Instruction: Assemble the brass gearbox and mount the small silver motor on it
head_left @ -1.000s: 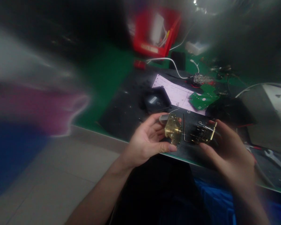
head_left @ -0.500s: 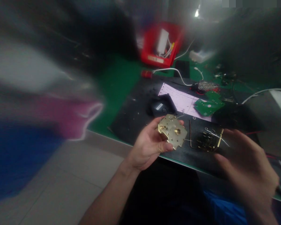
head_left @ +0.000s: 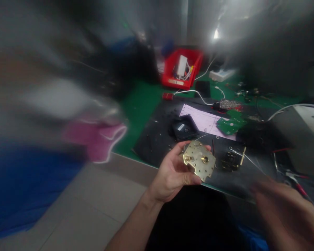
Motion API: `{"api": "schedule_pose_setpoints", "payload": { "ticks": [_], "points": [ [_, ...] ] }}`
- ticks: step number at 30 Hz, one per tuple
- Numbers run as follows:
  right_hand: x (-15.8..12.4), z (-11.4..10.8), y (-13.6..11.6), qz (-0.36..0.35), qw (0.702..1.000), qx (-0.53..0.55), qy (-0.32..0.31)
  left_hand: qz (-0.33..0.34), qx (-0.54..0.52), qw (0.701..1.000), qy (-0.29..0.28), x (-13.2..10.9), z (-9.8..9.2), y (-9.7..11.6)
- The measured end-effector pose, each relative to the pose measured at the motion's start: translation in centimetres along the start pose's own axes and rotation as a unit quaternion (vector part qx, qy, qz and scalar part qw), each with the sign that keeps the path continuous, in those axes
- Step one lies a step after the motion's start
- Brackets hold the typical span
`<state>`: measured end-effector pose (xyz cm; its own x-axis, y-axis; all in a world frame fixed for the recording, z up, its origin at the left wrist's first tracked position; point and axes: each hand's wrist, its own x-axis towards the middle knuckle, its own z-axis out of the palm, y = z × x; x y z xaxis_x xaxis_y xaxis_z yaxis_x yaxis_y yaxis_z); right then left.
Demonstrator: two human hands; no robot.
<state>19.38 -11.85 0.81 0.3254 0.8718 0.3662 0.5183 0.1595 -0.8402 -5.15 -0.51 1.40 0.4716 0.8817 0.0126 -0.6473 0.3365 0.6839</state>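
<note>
My left hand point(head_left: 170, 176) is closed around the edge of a brass-coloured metal plate point(head_left: 199, 162), thumb on its front face. The plate carries two brass bushings and several small holes. To its right, on the black mat point(head_left: 157, 139), lies a cluster of dark and brass parts point(head_left: 230, 161) beside a short brass bar point(head_left: 243, 156) and a thin metal rod point(head_left: 248, 160). My right hand point(head_left: 285, 209) is at the lower right, smeared by motion, apart from the plate; its fingers cannot be made out.
Behind the plate lie a black plastic housing point(head_left: 184, 128), a pink paper sheet point(head_left: 199, 118) and green circuit boards point(head_left: 229, 124). A red bin point(head_left: 169, 82) stands at the back. Pliers point(head_left: 294, 181) lie at the right. A pink cloth point(head_left: 96, 141) hangs at the left.
My right hand has moved from beside the brass parts down and to the right. My left hand keeps hold of the plate. The view has shifted slightly.
</note>
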Motion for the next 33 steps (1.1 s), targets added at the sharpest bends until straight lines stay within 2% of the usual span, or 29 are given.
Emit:
{"api": "schedule_pose_setpoints", "payload": {
  "ticks": [2, 4, 7, 10, 12, 14, 16, 19, 22, 25, 28, 30, 33],
  "points": [
    [-0.3, 1.6, -1.9, 0.039, 0.999, -0.017, -0.033, 0.001, 0.001, 1.0, -0.005, -0.3, 0.7, -0.3],
    [-0.2, 2.6, -3.1, 0.101, 0.989, 0.01, -0.104, 0.0, -0.003, 1.0, -0.014, -0.6, 1.4, -0.9],
    [0.0, 3.3, -4.0, 0.196, 0.947, 0.17, -0.188, -0.011, -0.01, 1.0, -0.017, -1.0, 2.2, -1.9],
    [-0.1, 3.6, -4.8, 0.31, 0.868, 0.34, -0.185, -0.02, -0.014, 1.0, 0.004, -1.4, 2.7, -2.8],
    [-0.3, 3.7, -5.5, 0.376, 0.825, 0.389, -0.165, -0.026, -0.015, 0.999, 0.011, -1.5, 2.9, -3.3],
    [-0.3, 3.8, -6.0, 0.41, 0.8, 0.409, -0.156, -0.033, -0.017, 0.999, 0.009, -1.5, 3.2, -3.6],
    [-0.3, 3.7, -6.0, 0.411, 0.786, 0.432, -0.16, -0.035, -0.02, 0.999, 0.005, -1.6, 3.4, -3.9],
    [-0.3, 3.6, -5.4, 0.395, 0.774, 0.461, -0.178, -0.036, -0.012, 0.999, 0.001, -1.6, 3.5, -4.3],
    [-0.5, 3.3, -4.7, 0.387, 0.774, 0.472, -0.169, -0.036, 0.012, 0.999, -0.007, -1.8, 3.2, -4.5],
    [-0.8, 2.7, -4.2, 0.386, 0.774, 0.479, -0.15, -0.047, 0.093, 0.994, 0.019, -2.2, 2.6, -4.3],
    [-0.9, 2.0, -3.9, 0.39, 0.773, 0.479, -0.147, -0.077, 0.215, 0.97, 0.077, -2.5, 2.3, -3.8],
    [-1.0, 1.7, -3.5, 0.39, 0.777, 0.467, -0.16, -0.091, 0.276, 0.952, 0.091, -2.5, 2.6, -3.5],
    [-1.0, 1.5, -2.8, 0.37, 0.803, 0.43, -0.185, -0.099, 0.375, 0.916, 0.107, -2.3, 3.2, -3.5]
  ]
}}
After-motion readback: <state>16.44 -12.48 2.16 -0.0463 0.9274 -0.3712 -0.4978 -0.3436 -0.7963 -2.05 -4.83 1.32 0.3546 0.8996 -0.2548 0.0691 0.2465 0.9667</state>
